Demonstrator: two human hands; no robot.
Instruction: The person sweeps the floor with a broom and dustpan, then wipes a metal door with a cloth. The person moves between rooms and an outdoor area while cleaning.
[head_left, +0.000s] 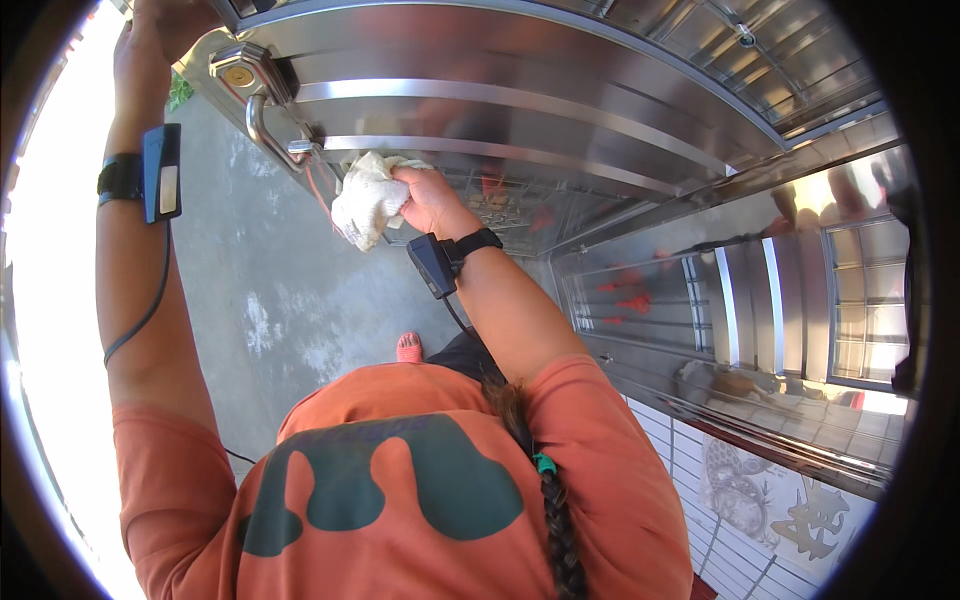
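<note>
My right hand (431, 199) grips a crumpled white cloth (369, 201) beside the lower end of a curved metal door handle (262, 131). The cloth is near the edge of a shiny stainless-steel door (480, 112) with raised horizontal bands; whether it presses on the surface is hard to tell. Above the handle sits a lock with a brass-coloured cylinder (238, 76). A thin red strip runs down the door's edge beside the cloth. My left hand (169, 34) is raised at the door's upper edge, its fingers dark and partly cut off by the frame.
Grey concrete floor (247, 262) lies below, with one foot in a pink sandal (409, 347). To the right stands another reflective metal panel (675, 300). White tiles (712, 510) with a printed picture line the lower right. Cabled devices are strapped to both wrists.
</note>
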